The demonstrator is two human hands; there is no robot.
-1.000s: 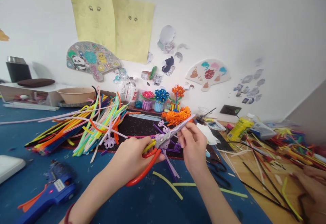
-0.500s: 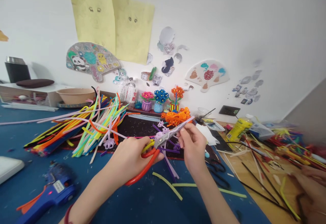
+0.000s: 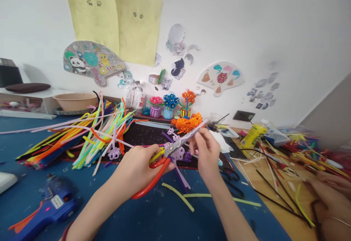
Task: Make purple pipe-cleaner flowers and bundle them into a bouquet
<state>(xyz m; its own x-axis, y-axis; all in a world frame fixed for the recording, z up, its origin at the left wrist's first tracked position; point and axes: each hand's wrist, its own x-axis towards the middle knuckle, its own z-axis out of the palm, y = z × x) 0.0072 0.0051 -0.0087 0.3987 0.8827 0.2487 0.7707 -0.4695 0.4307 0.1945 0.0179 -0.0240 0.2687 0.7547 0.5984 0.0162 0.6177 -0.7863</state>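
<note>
My left hand (image 3: 138, 166) is wrapped round the red and yellow handles of a pair of scissors (image 3: 172, 148), whose blades point up and to the right. Beside the blade tips, the fingers of my right hand (image 3: 205, 146) are pinched on what looks like a lilac pipe cleaner (image 3: 201, 125), lying along the blade. How much of it sits between the blades, I cannot tell. Lilac pipe-cleaner flowers (image 3: 179, 153) and purple stems lie behind and under the scissors. Two pale green pipe-cleaner pieces (image 3: 178, 196) rest on the blue table below my hands.
A large bundle of coloured pipe cleaners (image 3: 82, 135) lies left, with a blue glue gun (image 3: 56, 201) nearer me. Orange flowers (image 3: 189, 123) and small flower pots (image 3: 168, 113) stand behind. Black scissors (image 3: 233, 182) lie right. Another person's hand (image 3: 329, 193) is at far right.
The whole view has shifted slightly, so the scene sits a little further left and higher. Both hands keep nearly the same hold and position around the scissors.
</note>
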